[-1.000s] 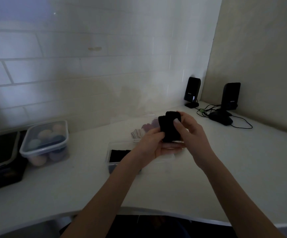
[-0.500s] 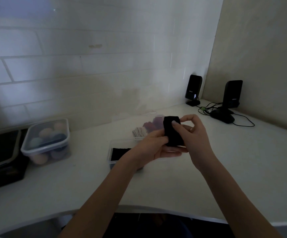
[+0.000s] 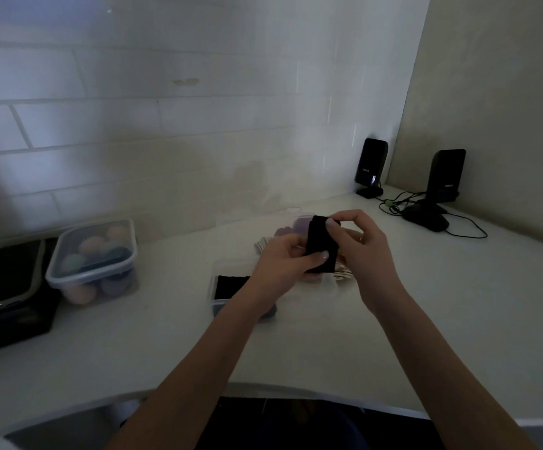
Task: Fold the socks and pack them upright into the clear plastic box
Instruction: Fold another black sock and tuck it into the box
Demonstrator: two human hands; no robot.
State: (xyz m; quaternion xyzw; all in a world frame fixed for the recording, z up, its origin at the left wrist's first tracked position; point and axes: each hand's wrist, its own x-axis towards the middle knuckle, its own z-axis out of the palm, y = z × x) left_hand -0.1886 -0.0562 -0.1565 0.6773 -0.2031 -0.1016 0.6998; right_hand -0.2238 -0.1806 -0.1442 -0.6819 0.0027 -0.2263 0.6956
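I see a black folded sock (image 3: 322,246), a compact upright rectangle, held in the air above the clear plastic box (image 3: 228,271) on the white bench (image 3: 426,303). My left hand (image 3: 283,264) grips its lower part with curled fingers and thumb; my right hand (image 3: 366,251) pinches its top edge. Another dark folded sock (image 3: 229,285) stands inside the box's left end. Striped and purple socks (image 3: 283,235) lie just behind.

Head camera looks forward and down, close over the desk (image 3: 426,319).
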